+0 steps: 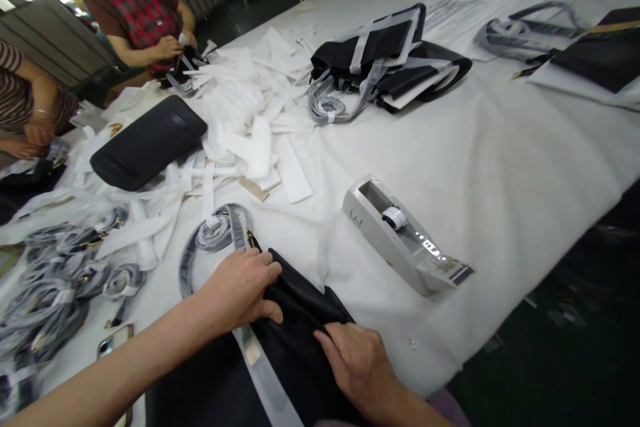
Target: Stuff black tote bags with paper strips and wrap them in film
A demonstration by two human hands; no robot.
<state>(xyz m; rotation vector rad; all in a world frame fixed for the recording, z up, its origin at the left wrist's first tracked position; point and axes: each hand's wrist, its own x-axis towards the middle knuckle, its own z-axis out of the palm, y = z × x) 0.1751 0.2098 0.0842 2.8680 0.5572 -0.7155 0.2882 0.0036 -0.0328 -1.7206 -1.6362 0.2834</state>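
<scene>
A black fabric bag (295, 320) lies at the near edge of the white-covered table (500, 167). My left hand (240, 290) rests on its top corner, fingers curled and pinching the black fabric. My right hand (357, 363) grips a fold of the same bag a little lower and to the right. A wrapped strap (213, 237) with a gold clasp curls out from the bag just above my left hand. A clear tape strip (263, 370) runs down the bag between my hands.
A grey tape dispenser (400, 237) sits right of the bag. White paper strips (250, 113) are heaped in the middle beside a black pouch (147, 143). More black bags (390, 57) lie farther back, wrapped straps (55, 287) at left. Two other people (140, 20) work at the far left.
</scene>
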